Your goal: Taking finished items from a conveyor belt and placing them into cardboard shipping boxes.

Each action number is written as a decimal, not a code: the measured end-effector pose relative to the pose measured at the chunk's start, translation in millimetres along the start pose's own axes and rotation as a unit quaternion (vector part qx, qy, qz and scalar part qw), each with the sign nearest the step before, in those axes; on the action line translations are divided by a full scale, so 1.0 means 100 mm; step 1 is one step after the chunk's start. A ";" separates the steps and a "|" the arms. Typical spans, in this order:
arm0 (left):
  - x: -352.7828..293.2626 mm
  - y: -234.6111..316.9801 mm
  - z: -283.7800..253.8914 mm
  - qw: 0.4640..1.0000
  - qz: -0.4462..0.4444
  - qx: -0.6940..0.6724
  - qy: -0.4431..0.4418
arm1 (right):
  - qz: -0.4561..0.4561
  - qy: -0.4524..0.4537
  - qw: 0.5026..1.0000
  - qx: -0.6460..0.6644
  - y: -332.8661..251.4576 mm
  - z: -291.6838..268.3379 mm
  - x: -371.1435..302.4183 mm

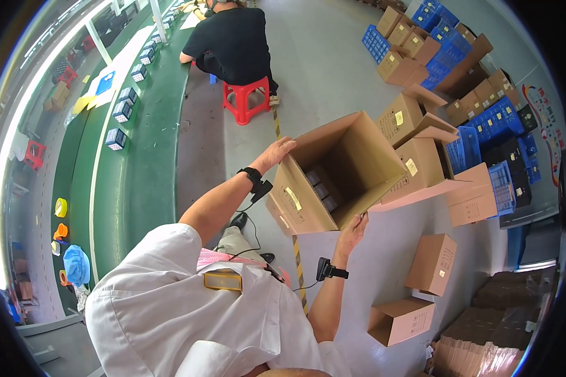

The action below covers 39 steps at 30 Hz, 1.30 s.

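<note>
Left hand [275,152] spread flat, fingers laid over the upper rim of an open cardboard box [358,157]. Right hand [352,231] half open beneath, fingers pressed up against the box's lower edge. Box held off the floor between both hands, tilted, mouth upward, small dark packs [321,188] inside. Beyond, stacked cartons [421,163], blue crates [478,147].

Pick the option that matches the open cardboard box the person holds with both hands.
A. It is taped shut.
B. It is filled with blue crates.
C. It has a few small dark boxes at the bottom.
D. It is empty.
C: the open cardboard box, gripped by the left hand and right hand, shows small dark boxes lying inside it.
</note>
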<state>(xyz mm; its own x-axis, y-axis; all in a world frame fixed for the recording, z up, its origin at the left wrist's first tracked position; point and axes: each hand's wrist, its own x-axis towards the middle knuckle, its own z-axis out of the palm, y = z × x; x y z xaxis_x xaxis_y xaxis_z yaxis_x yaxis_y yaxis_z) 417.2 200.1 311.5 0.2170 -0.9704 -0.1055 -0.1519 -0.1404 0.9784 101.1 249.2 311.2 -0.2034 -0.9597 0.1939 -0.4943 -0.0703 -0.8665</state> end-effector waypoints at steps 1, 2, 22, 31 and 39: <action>0.00 0.00 0.00 1.000 -0.003 0.000 -0.004 | 0.001 0.000 1.000 0.000 -0.01 0.00 0.00; 0.00 0.00 0.00 1.000 -0.003 0.000 -0.004 | 0.000 0.000 1.000 -0.003 -0.01 0.00 0.00; 0.05 -0.09 0.00 1.000 0.004 -0.008 -0.018 | -0.009 0.005 1.000 -0.003 0.07 0.01 0.02; 0.03 -0.06 0.01 1.000 0.003 -0.004 0.000 | -0.012 0.008 1.000 0.003 0.05 0.00 0.01; 0.03 -0.04 0.00 1.000 0.001 0.008 -0.009 | -0.017 0.009 1.000 0.004 0.04 0.00 0.01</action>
<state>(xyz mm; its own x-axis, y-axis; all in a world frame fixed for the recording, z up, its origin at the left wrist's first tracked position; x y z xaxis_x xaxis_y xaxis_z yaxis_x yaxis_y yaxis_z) 418.1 198.0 306.8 0.1998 -0.9741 -0.1061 -0.1677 -0.1407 0.9757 98.9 247.5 307.8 -0.2012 -0.9519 0.2310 -0.4942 -0.1049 -0.8630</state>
